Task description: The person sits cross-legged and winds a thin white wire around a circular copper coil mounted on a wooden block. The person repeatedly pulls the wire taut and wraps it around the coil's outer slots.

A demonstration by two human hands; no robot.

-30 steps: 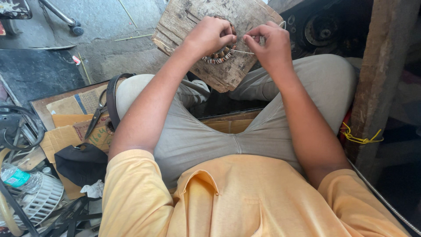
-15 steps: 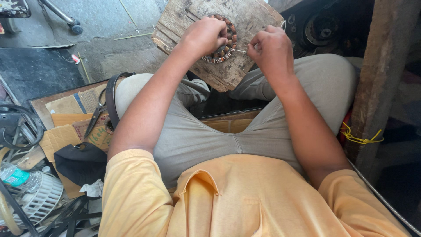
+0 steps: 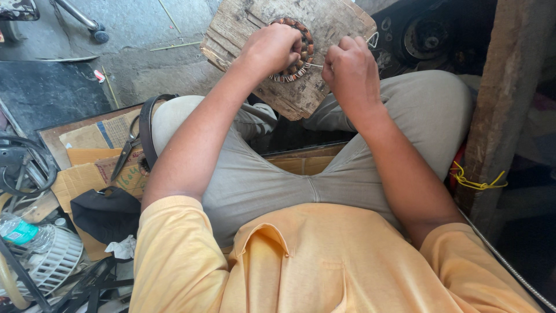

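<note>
Copper-wound ring under left hand, perhaps near worn wooden block edge

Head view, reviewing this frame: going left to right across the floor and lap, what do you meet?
Plastic bottle → white fan grille → black cap → scissors → left hand on the round wound coil → right hand → wooden post with yellow wire.
</note>
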